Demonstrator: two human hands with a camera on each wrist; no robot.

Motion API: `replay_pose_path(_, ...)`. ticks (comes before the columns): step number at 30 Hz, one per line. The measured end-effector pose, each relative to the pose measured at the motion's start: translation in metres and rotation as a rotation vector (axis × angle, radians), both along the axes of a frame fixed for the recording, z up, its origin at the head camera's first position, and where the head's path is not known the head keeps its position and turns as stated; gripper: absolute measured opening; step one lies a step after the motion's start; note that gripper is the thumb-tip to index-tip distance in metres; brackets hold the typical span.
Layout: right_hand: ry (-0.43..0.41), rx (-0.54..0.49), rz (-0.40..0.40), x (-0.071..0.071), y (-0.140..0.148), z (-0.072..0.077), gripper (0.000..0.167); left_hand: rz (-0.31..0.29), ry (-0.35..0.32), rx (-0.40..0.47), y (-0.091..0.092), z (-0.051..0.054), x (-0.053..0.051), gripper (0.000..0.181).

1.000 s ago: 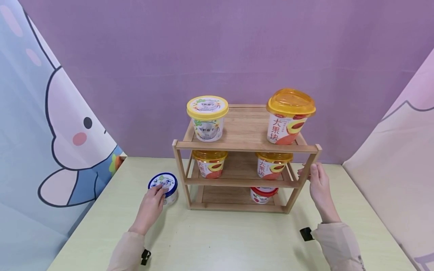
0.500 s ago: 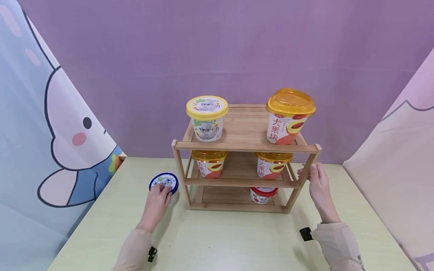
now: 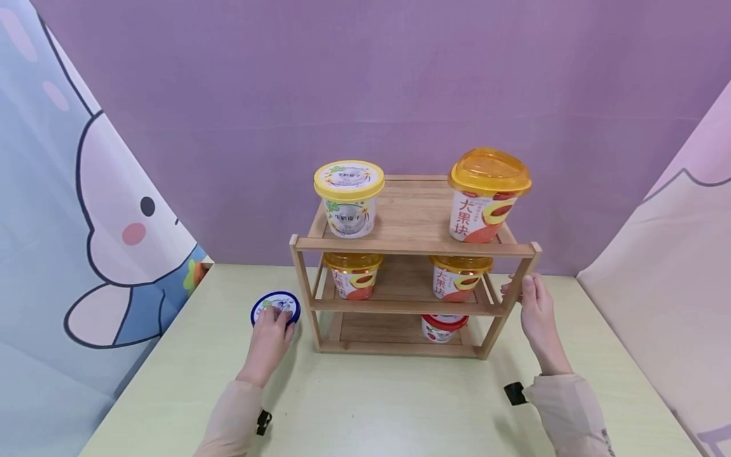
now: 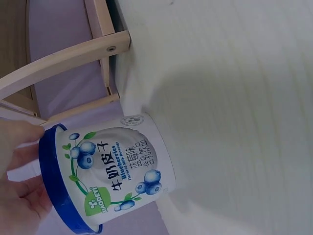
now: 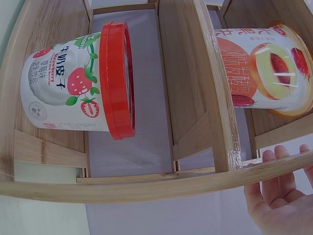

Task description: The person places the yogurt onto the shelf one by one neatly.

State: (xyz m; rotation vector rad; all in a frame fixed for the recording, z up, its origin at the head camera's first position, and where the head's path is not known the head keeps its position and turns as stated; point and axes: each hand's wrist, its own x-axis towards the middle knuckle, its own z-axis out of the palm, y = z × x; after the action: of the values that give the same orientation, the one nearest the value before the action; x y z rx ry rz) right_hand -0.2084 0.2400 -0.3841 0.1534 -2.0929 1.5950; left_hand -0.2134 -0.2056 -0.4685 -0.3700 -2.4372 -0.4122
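Note:
A white tub with a blue lid and blueberry pictures (image 4: 117,166) stands upright on the table. My left hand (image 3: 268,343) is at its lid, with bent fingers on or beside the top and rim (image 4: 56,181); no firm grip shows. On the right, my right hand (image 3: 535,314) holds the side post of a three-level wooden rack (image 3: 422,249), its fingers curling behind the wood. In the right wrist view, those fingers (image 5: 271,188) lie at the rack's side rail. The lower rack level bears a red-lidded strawberry tub (image 5: 73,83).
A yellow-lidded tub (image 3: 349,200) and an orange-lidded fruit cup (image 3: 488,197) stand on the top shelf. Two similar cups, one left (image 3: 355,277) and one right (image 3: 460,279), occupy the middle shelf. Behind the pale table (image 3: 365,406) hangs a purple cloth (image 3: 365,95).
My left hand has shifted rightward over the blue lid, covering more of its front edge. The blueberry tub has moved very slightly right. My right hand and the rack stay in place.

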Motion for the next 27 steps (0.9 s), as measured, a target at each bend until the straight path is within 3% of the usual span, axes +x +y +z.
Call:
replay_pose_path(9, 0.003, -0.005, -0.003, -0.002, 0.002, -0.002, 0.019, -0.044, 0.071, 0.045, -0.011, 0.002, 0.008, 0.022)
replay_pose_path(14, 0.001, -0.015, -0.013, -0.004, 0.003, -0.004, 0.02, -0.083, 0.024, 0.051, -0.022, 0.002, 0.011, 0.024)
replay_pose_path(20, -0.003, -0.004, -0.01, -0.002, 0.001, -0.002, 0.019, -0.086, -0.064, 0.059, -0.031, -0.001, 0.014, 0.027)
replay_pose_path(27, 0.006, -0.009, -0.023, -0.002, 0.001, -0.002, 0.02, -0.099, -0.008, -0.008, -0.031, -0.003, 0.013, 0.027)
